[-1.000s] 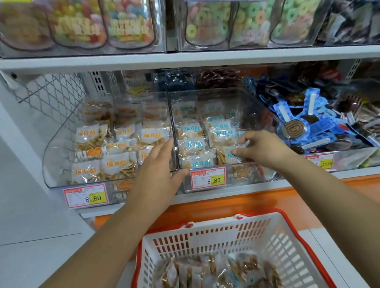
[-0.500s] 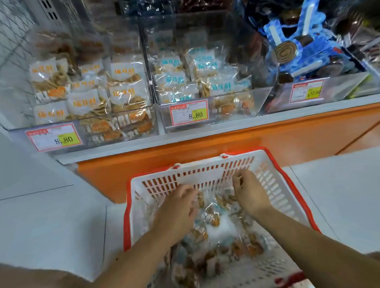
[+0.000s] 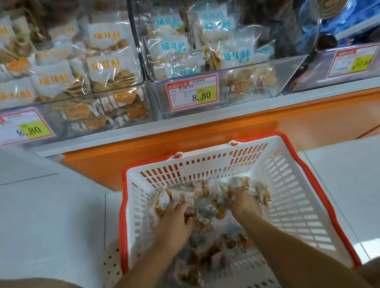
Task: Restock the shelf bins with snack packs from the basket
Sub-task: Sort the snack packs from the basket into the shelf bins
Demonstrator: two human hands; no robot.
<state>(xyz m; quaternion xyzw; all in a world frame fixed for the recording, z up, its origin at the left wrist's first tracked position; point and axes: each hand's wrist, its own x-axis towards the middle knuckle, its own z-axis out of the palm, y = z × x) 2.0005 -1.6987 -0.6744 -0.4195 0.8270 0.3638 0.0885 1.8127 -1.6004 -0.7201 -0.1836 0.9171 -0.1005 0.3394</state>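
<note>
- The basket (image 3: 294, 204) sits below the front edge of the shelf (image 3: 184, 122), with packs (image 3: 210, 251) heaped across its floor.
- The left hand (image 3: 176, 219) is near the basket's left wall, fingers curled down round packs.
- The right hand (image 3: 240, 201) is toward the far right corner, its fingers buried in packs; I cannot tell its grip.
- The left bin (image 3: 97, 112) holds orange-lettered packs and the middle bin (image 3: 247, 85) blue-lettered ones.

Snack packs (image 3: 207, 220) blurred; fingers (image 3: 181, 207) partly buried.
</note>
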